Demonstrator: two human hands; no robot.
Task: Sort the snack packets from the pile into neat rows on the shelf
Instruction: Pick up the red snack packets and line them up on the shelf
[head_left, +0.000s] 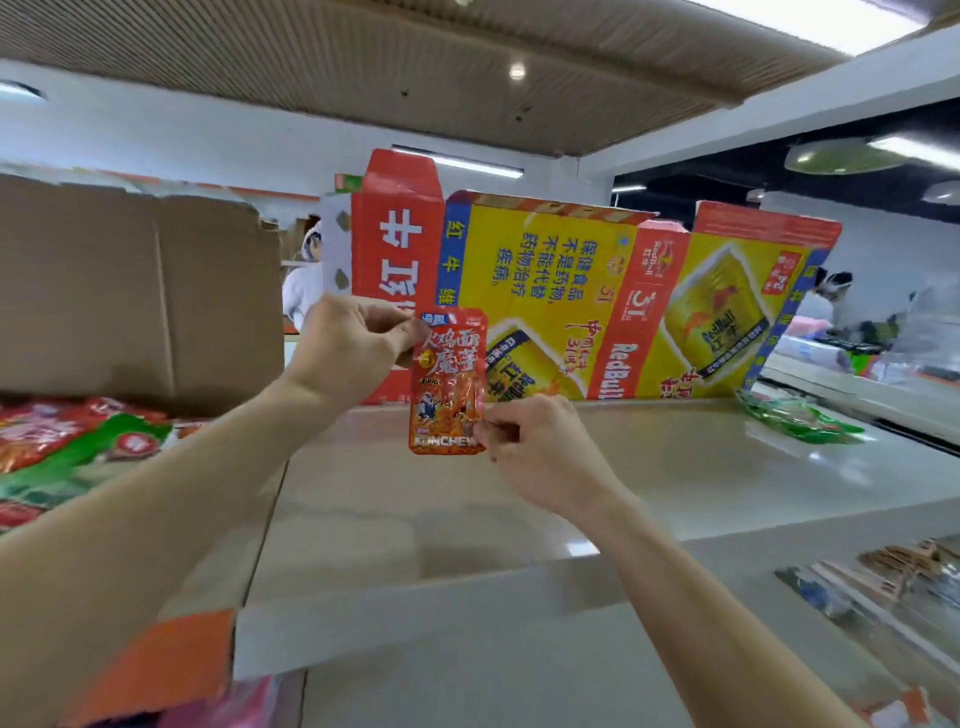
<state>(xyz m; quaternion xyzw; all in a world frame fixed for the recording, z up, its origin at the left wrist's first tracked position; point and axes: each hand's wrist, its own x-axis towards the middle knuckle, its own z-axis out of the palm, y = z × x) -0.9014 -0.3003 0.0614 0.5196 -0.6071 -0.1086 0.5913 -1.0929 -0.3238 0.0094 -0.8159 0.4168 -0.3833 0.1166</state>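
Behind packet (449, 382): flattened carton (597, 296).

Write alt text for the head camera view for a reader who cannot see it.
Both hands hold an orange snack packet upright above a pale shelf, the left hand pinching its top corner and the right hand its bottom corner. A flattened red and yellow carton stands behind, a pile of packets lies at left, and a green packet at right.
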